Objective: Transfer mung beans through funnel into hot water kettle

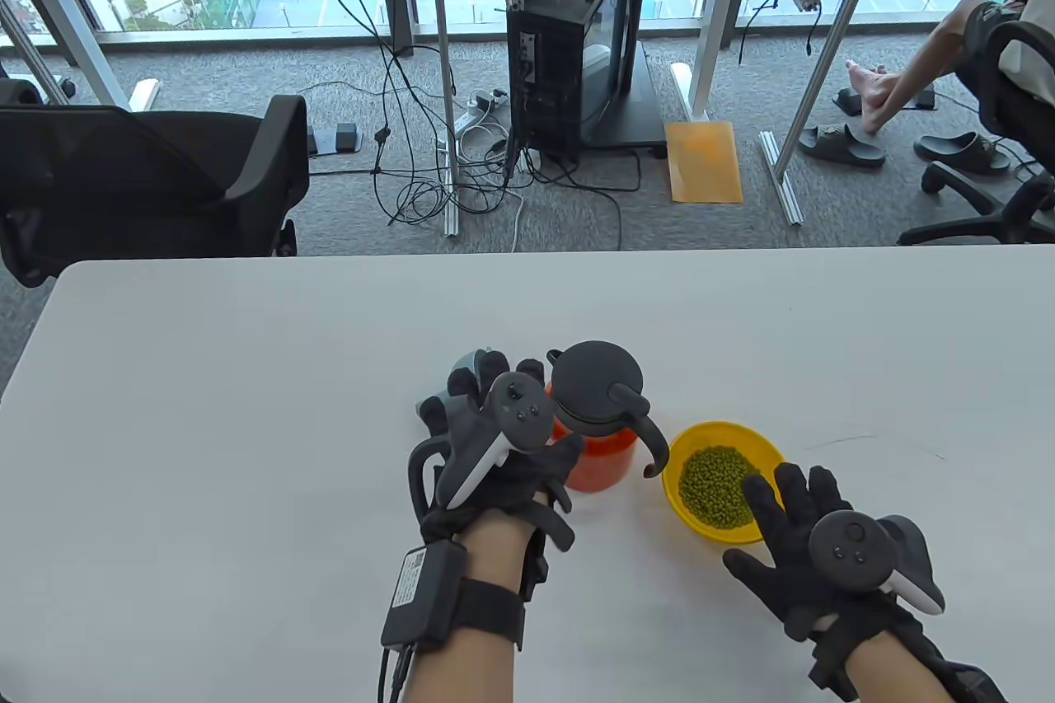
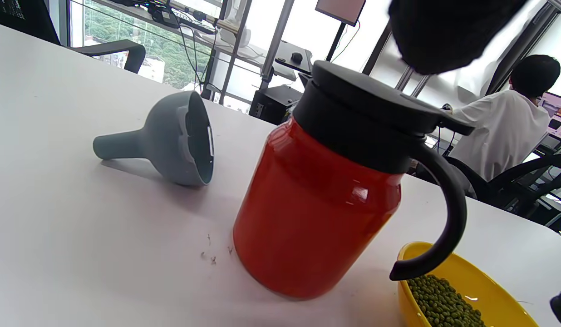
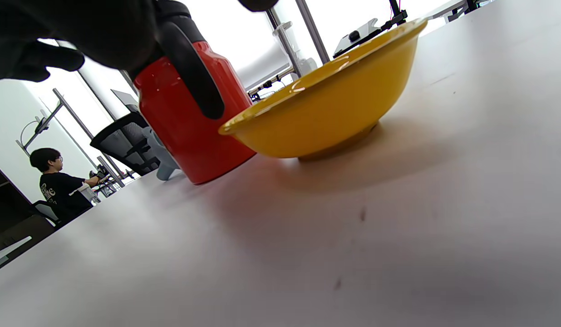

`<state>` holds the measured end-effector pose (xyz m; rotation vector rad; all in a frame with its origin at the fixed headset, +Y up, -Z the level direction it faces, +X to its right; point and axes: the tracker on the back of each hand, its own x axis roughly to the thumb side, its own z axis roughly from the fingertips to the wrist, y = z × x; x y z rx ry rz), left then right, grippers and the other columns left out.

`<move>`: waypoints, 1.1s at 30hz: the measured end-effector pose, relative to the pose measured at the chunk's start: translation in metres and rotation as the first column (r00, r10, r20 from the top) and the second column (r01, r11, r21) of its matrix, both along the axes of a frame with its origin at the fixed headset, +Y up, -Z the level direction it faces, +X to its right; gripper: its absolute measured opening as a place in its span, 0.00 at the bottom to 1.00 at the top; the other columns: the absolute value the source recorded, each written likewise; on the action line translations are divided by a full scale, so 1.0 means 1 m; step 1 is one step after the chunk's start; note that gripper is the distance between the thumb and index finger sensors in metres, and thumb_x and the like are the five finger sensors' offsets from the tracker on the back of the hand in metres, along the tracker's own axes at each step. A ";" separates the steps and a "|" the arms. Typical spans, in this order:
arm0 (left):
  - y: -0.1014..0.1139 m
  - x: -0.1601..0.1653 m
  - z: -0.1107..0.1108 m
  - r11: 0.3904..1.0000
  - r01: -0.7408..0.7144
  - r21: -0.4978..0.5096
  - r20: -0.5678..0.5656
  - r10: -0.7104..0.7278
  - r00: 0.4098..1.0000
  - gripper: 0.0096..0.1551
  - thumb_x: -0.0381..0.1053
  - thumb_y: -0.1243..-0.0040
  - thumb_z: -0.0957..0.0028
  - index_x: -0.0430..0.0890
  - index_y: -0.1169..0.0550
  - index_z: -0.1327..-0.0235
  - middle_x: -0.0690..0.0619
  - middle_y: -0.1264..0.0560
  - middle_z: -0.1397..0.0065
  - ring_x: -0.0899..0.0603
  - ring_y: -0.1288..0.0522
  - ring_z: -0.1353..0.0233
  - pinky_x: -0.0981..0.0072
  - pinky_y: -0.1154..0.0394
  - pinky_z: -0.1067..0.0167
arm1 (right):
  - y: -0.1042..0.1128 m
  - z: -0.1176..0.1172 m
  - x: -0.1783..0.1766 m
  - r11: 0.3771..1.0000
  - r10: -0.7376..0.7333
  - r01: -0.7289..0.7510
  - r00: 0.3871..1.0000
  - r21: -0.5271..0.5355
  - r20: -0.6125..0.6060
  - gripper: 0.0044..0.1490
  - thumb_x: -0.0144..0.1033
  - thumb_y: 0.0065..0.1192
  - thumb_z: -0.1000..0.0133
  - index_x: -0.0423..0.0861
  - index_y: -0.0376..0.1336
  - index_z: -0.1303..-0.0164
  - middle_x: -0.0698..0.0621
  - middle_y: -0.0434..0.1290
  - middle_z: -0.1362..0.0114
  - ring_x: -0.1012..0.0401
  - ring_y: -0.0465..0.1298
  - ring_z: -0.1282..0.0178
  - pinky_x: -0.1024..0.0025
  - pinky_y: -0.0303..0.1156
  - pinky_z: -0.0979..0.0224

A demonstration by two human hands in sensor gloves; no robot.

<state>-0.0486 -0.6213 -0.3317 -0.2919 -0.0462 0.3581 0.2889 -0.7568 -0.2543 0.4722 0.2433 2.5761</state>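
A red kettle [image 1: 597, 460] with its black lid [image 1: 595, 388] on stands mid-table, its handle toward a yellow bowl [image 1: 686, 509] of mung beans [image 1: 715, 485]. A grey funnel [image 1: 435, 406] lies on its side left of the kettle, untouched in the left wrist view [image 2: 171, 141]. My left hand [image 1: 503, 398] hovers over the funnel with its fingers spread, holding nothing. My right hand [image 1: 766, 522] is open with its fingers spread over the bowl's near rim. The right wrist view shows the bowl [image 3: 326, 113] and the kettle [image 3: 189, 122] from table level.
The white table [image 1: 247, 423] ends at its far edge, with a black office chair [image 1: 148, 175] behind it at the left. Cables, a computer tower [image 1: 569, 52] and a seated person [image 1: 972, 52] lie beyond.
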 end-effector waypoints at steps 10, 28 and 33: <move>-0.010 0.053 -0.043 0.981 0.143 -0.130 0.199 -0.115 0.973 0.69 0.67 0.27 0.61 0.61 0.62 0.26 0.51 0.71 0.19 0.31 0.67 0.17 0.26 0.70 0.29 | 0.000 -0.001 -0.001 1.000 -0.017 0.017 1.000 0.005 -0.020 0.61 0.63 0.56 0.40 0.40 0.35 0.13 0.28 0.27 0.20 0.27 0.21 0.28 0.20 0.28 0.37; -0.030 0.074 -0.081 0.960 0.223 -0.172 0.309 -0.162 0.937 0.64 0.65 0.26 0.58 0.64 0.61 0.29 0.51 0.67 0.19 0.35 0.65 0.18 0.32 0.61 0.23 | -0.003 0.001 -0.006 1.000 -0.011 0.010 0.999 -0.011 -0.052 0.60 0.61 0.58 0.40 0.38 0.37 0.13 0.27 0.27 0.20 0.27 0.22 0.28 0.20 0.29 0.37; -0.027 0.074 -0.085 0.964 0.217 -0.155 0.304 -0.163 0.939 0.63 0.63 0.24 0.58 0.64 0.58 0.28 0.50 0.63 0.19 0.36 0.55 0.19 0.33 0.57 0.22 | -0.004 0.001 -0.006 1.000 -0.012 0.012 0.999 -0.014 -0.049 0.60 0.61 0.58 0.40 0.38 0.37 0.13 0.27 0.28 0.20 0.27 0.22 0.28 0.20 0.29 0.37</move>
